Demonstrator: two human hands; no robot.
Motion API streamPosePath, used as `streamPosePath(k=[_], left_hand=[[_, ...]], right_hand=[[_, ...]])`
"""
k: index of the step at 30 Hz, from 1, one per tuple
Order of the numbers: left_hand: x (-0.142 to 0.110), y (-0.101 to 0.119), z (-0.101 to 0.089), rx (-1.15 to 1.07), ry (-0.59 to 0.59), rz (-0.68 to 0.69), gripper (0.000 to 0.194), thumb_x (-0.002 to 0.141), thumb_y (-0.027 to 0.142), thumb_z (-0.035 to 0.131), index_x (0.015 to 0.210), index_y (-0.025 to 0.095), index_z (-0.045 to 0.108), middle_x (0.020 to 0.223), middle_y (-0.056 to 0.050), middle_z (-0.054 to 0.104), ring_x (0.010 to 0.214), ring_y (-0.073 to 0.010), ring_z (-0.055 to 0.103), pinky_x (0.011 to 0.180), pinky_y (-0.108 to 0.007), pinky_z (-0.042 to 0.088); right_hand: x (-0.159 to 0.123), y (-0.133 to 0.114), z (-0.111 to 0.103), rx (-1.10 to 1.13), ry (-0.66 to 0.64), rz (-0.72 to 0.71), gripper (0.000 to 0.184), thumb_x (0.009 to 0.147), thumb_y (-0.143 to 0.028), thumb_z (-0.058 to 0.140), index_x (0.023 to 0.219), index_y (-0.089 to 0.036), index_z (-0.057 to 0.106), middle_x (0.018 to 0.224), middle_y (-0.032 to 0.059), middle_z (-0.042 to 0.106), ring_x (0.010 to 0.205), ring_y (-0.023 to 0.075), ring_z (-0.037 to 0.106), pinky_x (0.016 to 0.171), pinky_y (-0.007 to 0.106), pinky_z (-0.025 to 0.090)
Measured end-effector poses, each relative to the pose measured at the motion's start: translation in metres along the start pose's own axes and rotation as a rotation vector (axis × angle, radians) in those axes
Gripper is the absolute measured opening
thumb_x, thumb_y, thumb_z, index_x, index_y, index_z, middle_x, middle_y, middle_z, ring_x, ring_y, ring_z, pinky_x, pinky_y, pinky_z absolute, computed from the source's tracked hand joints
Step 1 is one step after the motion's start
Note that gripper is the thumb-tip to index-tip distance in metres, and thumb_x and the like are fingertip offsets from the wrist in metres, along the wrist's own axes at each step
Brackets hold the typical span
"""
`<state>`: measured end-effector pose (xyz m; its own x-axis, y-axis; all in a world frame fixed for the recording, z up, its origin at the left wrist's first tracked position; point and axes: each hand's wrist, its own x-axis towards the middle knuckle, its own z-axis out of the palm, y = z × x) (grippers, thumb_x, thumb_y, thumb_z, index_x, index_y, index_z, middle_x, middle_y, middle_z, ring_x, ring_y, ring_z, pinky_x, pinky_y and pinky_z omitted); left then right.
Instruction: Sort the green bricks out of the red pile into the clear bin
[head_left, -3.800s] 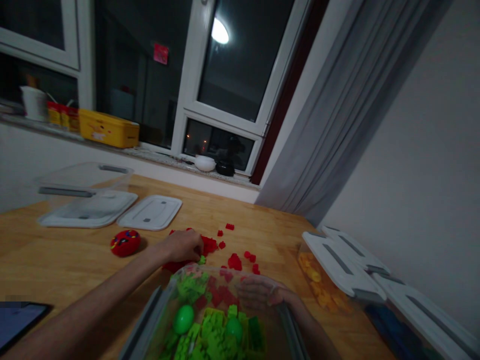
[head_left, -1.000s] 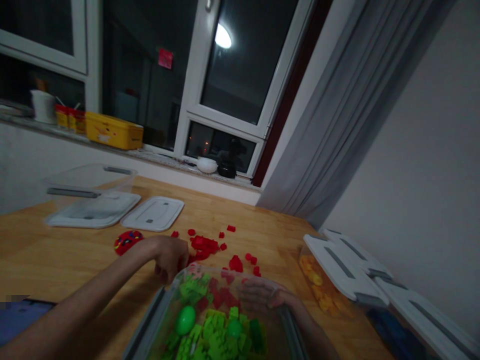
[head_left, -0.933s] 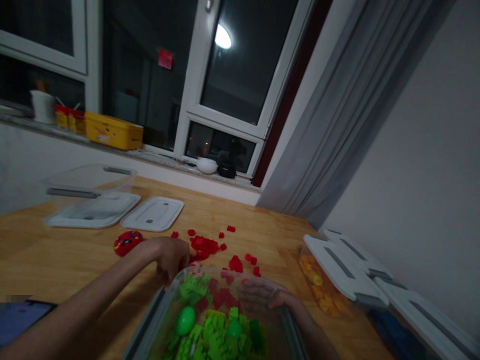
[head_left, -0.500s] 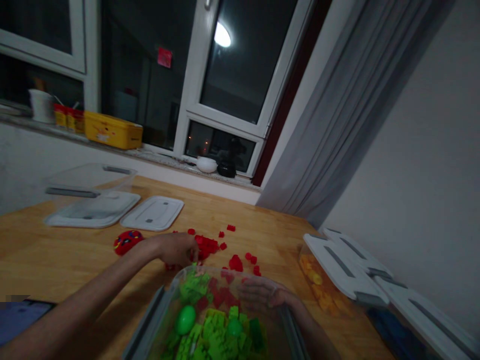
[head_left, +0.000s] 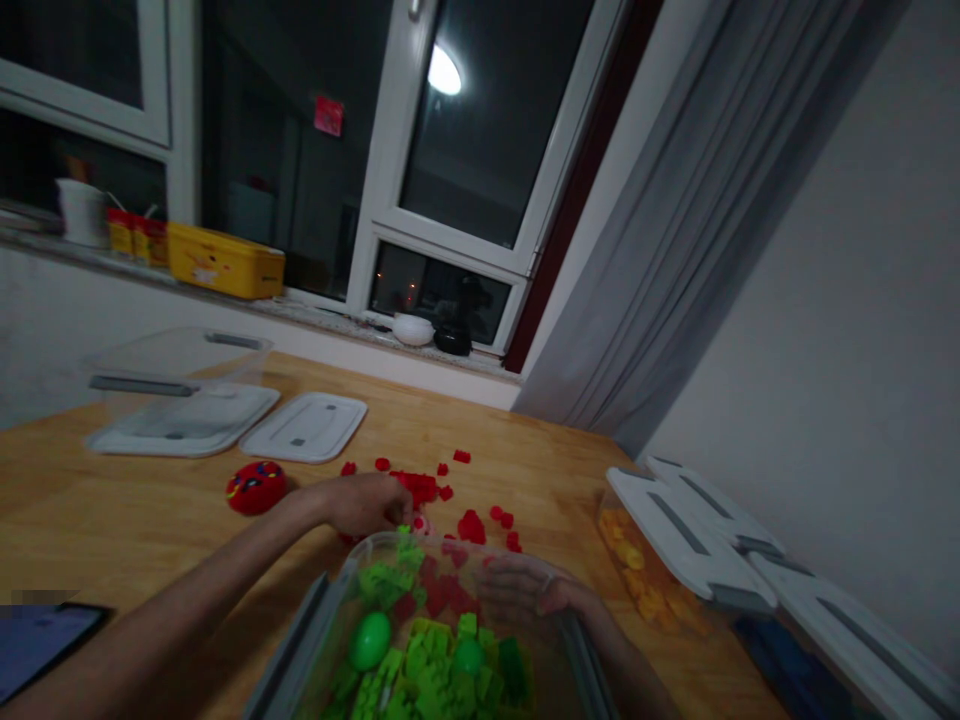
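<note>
The left hand [head_left: 361, 505] hangs curled at the clear bin's [head_left: 330, 610] near edge, beside red bricks [head_left: 416, 487] scattered on the wooden table [head_left: 135, 500]; whether its fingers grip a brick cannot be told. The right hand [head_left: 517, 590] has its fingers bent over the bin's rim, above green bricks [head_left: 382, 580] inside
</note>
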<state>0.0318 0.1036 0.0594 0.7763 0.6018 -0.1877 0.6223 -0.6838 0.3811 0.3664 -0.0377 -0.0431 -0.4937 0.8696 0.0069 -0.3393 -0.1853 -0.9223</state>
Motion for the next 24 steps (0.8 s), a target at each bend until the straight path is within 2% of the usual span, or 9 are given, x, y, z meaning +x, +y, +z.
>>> streamPosePath(k=[4,9,14,18,21,24], left_hand=[[0.006,0.004,0.005,0.007,0.065,-0.012,0.028,0.083,0.022,0.072,0.108,0.018,0.082,0.111,-0.011,0.086,0.1,-0.029,0.078,0.077,-0.031,0.051],[0.012,0.006,0.011,-0.003,0.074,0.021,0.027,0.092,0.022,0.061,0.109,0.019,0.082,0.107,-0.01,0.085,0.097,-0.0268,0.078,0.076,-0.03,0.051],[0.013,0.014,0.017,0.006,0.105,0.017,0.026,0.092,0.023,0.063,0.111,0.018,0.081,0.11,-0.01,0.085,0.098,-0.0273,0.077,0.077,-0.03,0.05],[0.015,0.015,0.021,0.02,0.133,-0.013,0.027,0.091,0.031,0.067,0.112,0.02,0.081,0.112,-0.013,0.085,0.101,-0.031,0.078,0.076,-0.034,0.051],[0.016,0.013,0.022,0.039,0.133,-0.024,0.025,0.09,0.031,0.067,0.106,0.021,0.084,0.111,-0.014,0.085,0.103,-0.0337,0.079,0.075,-0.035,0.051],[0.017,0.011,0.022,0.061,0.14,0.0,0.024,0.091,0.028,0.064,0.101,0.023,0.085,0.105,-0.012,0.086,0.099,-0.0322,0.079,0.072,-0.033,0.05]], right_hand=[[-0.002,-0.01,0.009,-0.062,-0.014,0.084,0.067,0.062,-0.02,0.068,0.128,-0.022,0.078,0.145,0.0132,0.074,0.147,0.0363,0.06,0.13,0.059,0.031],[-0.012,-0.013,0.025,-0.05,0.06,-0.008,0.065,0.072,-0.024,0.065,0.137,-0.018,0.073,0.151,0.0151,0.07,0.148,0.0341,0.059,0.13,0.055,0.033],[-0.013,-0.017,0.035,-0.032,0.054,-0.012,0.065,0.068,-0.018,0.062,0.131,-0.018,0.077,0.144,0.013,0.075,0.141,0.0318,0.065,0.127,0.052,0.039],[-0.008,-0.009,0.024,-0.024,0.052,-0.034,0.065,0.068,-0.018,0.063,0.131,-0.019,0.079,0.143,0.0138,0.076,0.138,0.0338,0.068,0.124,0.055,0.043],[-0.003,0.001,0.003,-0.036,0.055,-0.013,0.065,0.065,-0.019,0.066,0.129,-0.02,0.079,0.144,0.0151,0.075,0.141,0.0365,0.065,0.128,0.06,0.036],[0.005,0.006,-0.018,-0.083,0.047,0.117,0.06,0.07,-0.024,0.072,0.129,-0.02,0.077,0.151,0.0176,0.069,0.149,0.0392,0.058,0.131,0.063,0.028]])
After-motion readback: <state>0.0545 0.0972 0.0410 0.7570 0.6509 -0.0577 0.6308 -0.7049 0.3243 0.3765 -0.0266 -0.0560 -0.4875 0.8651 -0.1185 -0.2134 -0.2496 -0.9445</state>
